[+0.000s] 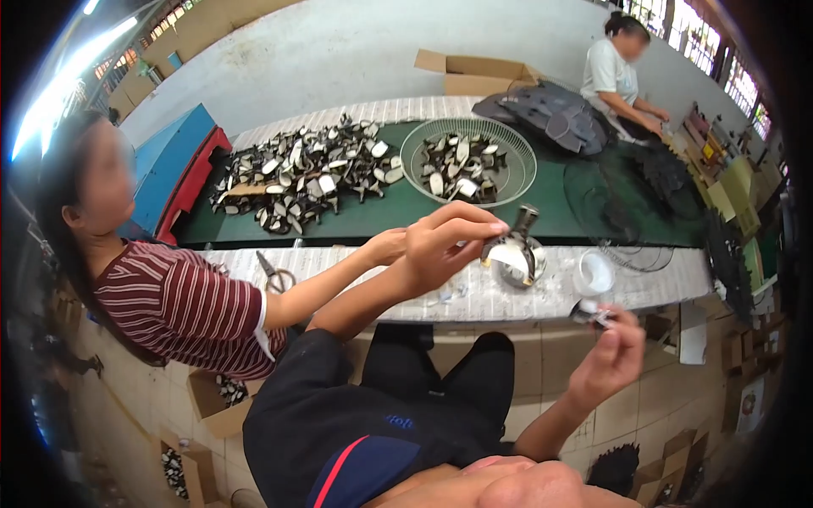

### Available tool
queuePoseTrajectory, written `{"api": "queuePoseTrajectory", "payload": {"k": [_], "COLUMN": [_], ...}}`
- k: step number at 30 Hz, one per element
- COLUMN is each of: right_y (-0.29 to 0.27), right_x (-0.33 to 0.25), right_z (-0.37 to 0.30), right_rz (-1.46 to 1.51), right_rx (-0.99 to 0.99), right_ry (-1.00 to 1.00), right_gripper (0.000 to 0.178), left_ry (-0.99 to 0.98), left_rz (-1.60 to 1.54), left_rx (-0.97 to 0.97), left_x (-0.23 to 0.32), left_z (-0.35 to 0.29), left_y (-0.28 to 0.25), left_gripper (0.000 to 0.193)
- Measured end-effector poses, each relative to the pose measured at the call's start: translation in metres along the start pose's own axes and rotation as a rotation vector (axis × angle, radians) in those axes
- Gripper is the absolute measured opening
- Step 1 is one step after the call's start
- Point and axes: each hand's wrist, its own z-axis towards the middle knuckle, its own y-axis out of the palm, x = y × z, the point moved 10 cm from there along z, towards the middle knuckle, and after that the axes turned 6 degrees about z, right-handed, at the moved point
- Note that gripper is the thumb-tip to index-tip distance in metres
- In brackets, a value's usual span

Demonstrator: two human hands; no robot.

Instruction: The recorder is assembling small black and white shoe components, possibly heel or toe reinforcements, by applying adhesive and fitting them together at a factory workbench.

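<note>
1 long table (555,306) crosses the view, green toward the back and pale along its near edge. To its left sits a co-worker (186,296) in a striped top, whose forearm lies alongside the person's own left forearm, so sideways room there looks tight.

Much seems left to do: a broad heap of dark-and-white pieces (305,169) covers the green part, and a smaller lot lies in a round wire basket (520,171) — whether those are finished, I cannot tell.

The left hand (442,245) is over the pale strip, fingertips pinching a dark piece (527,218) with a pale face. The right hand (614,351) appears in front of the near edge, with freer space around it, thumb and fingers pinching a small dark-and-silvery part (584,311). Those 2 items are apart, so this round looks unfinished.

A white cup (594,273) stands between the basket and the right hand, near the front edge — an easy thing to knock.
</note>
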Motion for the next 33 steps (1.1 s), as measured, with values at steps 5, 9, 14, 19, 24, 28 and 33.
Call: {"api": "queuePoseTrajectory", "payload": {"k": [5,9,14,19,24,28,33], "right_y": [0.058,0.106,0.119,0.121,0.131,0.139,0.148], "right_x": [-0.077,-0.099,-0.099,-0.102,-0.096,-0.097,-0.093], "right_z": [0.062,0.072,0.064,0.053,0.039,0.030,0.020], "right_rz": [-0.053,-0.189,-0.345,-0.342,-0.401,-0.344,-0.307], "right_rx": [-0.273,-0.652,-0.846,-0.922,-1.014,-1.061,-1.163], "right_ry": [-0.190,-0.192,-0.173,-0.249,-0.279,-0.325,-0.325], "right_gripper": [0.024,0.021,0.024,0.023,0.022,0.022,0.021], "left_ry": [-0.158,-0.223,-0.206,-0.220,-0.248,-0.227,-0.226], "left_rz": [-0.174,-0.189,-0.250,-0.256,-0.290,-0.303,-0.301], "left_rx": [-0.193,-0.278,-0.213,-0.226,-0.220,-0.168,-0.180], "left_x": [0.040,0.054,0.078,0.093,0.100,0.102,0.100], "left_z": [-0.011,-0.020,-0.019,-0.025,-0.031,-0.033,-0.036], "left_y": [0.012,0.011,0.005,0.010,0.002,-0.002,-0.002], "left_gripper": [0.032,0.028,0.034,0.034,0.035,0.034,0.035]}}
